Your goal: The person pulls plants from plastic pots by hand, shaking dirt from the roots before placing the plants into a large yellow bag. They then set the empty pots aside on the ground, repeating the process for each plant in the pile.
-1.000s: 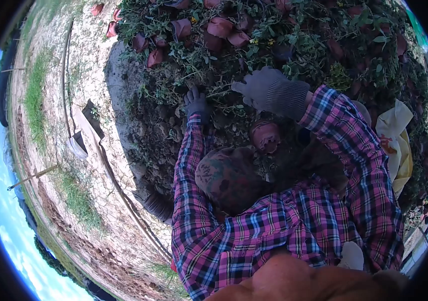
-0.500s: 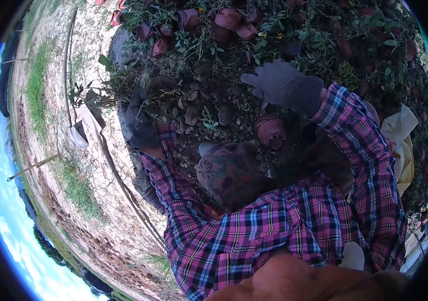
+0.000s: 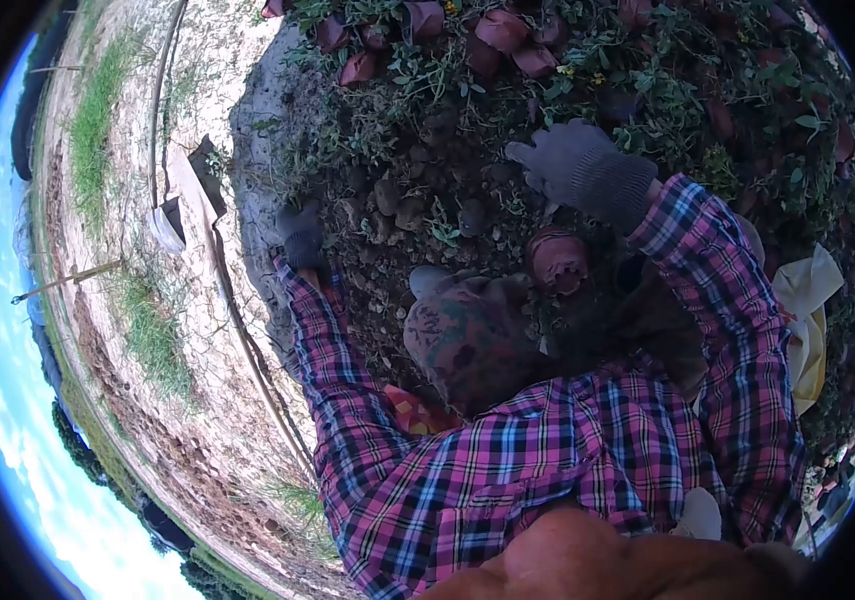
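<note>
My left hand (image 3: 301, 235), in a dark grey glove, is low over the shaded soil edge at the left. Its fingers are too dark and smeared to read, and no plant shows in it. My right hand (image 3: 572, 168), also gloved, hovers over the soil beside the weeds. Its fingers look curled, with one pointing left; a small pale edge shows beneath them, too little to name. Loose clods of soil (image 3: 397, 205) lie between the hands, with a small green seedling (image 3: 443, 232) among them. A reddish-brown pot (image 3: 557, 260) sits below my right hand, near my patterned knee (image 3: 467, 335).
Reddish-brown pots (image 3: 502, 32) lie among green weeds (image 3: 607, 75) at the top. A long hose (image 3: 237, 315) runs along the pale, cracked ground at the left, past a bent flat scrap (image 3: 192, 185). A yellowish-white bag (image 3: 805, 300) is beside my right arm.
The leafy weed that was at my left hand is no longer seen there. That hand has drawn in to the soil edge. My right hand stays nearly in place; the whole view has shifted slightly.
</note>
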{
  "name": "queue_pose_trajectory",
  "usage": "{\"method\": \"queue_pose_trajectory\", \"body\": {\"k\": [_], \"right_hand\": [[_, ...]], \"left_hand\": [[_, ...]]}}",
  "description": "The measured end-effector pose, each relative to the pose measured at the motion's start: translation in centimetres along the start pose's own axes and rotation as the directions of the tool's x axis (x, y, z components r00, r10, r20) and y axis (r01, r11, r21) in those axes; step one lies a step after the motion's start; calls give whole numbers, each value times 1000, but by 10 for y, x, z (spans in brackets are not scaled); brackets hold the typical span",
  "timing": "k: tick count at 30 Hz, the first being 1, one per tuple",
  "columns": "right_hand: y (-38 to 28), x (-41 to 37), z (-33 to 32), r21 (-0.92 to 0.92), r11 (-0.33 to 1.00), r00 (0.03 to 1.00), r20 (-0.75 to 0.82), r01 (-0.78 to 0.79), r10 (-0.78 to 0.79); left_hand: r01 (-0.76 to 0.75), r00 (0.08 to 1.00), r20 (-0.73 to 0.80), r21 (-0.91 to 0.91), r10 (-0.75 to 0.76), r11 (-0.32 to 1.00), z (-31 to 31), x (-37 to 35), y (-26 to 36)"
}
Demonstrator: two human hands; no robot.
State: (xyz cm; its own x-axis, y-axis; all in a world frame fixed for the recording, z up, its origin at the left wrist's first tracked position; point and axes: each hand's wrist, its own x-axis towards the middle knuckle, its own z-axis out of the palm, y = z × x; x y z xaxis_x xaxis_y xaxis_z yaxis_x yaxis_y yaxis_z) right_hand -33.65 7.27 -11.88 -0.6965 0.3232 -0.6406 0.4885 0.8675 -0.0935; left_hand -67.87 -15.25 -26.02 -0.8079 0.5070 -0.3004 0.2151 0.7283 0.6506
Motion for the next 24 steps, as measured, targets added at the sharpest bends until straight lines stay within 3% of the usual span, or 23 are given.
{"method": "queue_pose_trajectory", "body": {"k": [1, 3, 5, 8, 11, 14, 15, 16, 18, 19, 22, 23, 24], "right_hand": [[-2, -1, 0, 12, 1000, 999, -29, 25, -24], [-3, -2, -1, 29, 997, 994, -86, 70, -67], [-5, -2, 1, 58, 996, 998, -7, 64, -64], [-8, 1, 2, 43, 998, 997, 46, 53, -55], [-1, -2, 5, 65, 996, 997, 36, 60, -63], [5, -4, -2, 57, 997, 999, 10, 45, -46], [6, -7, -1, 54, 998, 999, 17, 37, -38], [7, -8, 0, 57, 998, 999, 9, 35, -36], [12, -9, 1, 58, 998, 1000, -8, 31, -31], [11, -10, 1, 61, 997, 999, -24, 36, -35], [13, -12, -1, 60, 997, 996, -77, 44, -39], [14, -12, 0, 60, 997, 995, -91, 50, -44], [11, -15, 4, 64, 996, 994, -98, 65, -58]], "left_hand": [[-129, 989, 72, 23, 127, 991, 16, -6, -4], [-368, 917, 286, 343, 277, 864, 57, -54, 26], [-571, 819, 509, 669, 267, 476, 101, -91, 36], [-684, 710, 562, 694, 423, 227, 155, -89, -3], [-538, 843, 449, 679, 297, 499, 155, -74, 16], [-348, 908, 408, 615, 92, 708, 111, -49, 38], [-127, 957, 285, 248, 53, 961, 98, -43, 31], [89, 981, 186, -207, -50, 974, 84, -39, 23], [150, 986, 131, -461, -100, 875, 31, -51, 59], [103, 994, 98, -564, -57, 819, 13, -55, 67], [-91, 996, -50, -617, 77, 782, -12, -59, 71], [-125, 991, -99, -525, 85, 842, -7, -51, 59], [-92, 992, -102, -158, 77, 983, 5, -39, 38]]}}
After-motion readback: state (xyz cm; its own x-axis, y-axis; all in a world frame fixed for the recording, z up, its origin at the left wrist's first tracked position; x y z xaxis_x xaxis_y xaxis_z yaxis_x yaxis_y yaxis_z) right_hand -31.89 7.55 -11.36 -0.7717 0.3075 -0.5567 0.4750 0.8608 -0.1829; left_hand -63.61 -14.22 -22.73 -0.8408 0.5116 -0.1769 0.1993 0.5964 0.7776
